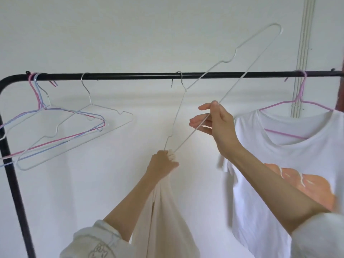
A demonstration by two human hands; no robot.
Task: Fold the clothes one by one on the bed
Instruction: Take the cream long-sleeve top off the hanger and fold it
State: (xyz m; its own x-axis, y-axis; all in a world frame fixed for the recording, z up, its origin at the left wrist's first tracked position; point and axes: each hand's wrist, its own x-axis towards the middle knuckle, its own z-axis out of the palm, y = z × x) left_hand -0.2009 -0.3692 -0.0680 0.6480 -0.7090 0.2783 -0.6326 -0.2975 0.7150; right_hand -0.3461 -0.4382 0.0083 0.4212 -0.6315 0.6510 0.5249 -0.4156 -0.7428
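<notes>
At centre frame, a tilted white hanger (pixel 219 86) is pinched on its lower wire by the right hand (pixel 214 123). A cream garment (pixel 163 216), hanging at lower centre, is gripped in the left hand (pixel 163 162), apparently together with the hanger's low end.

The cream cloth (pixel 165 220) runs off the bottom edge, so its shape stays unknown. The white T-shirt (pixel 275 164) is cut by the right edge, and an arm covers part of its orange print. The left hand (pixel 163 162) perhaps hides the hanger's (pixel 193 127) low tip.
</notes>
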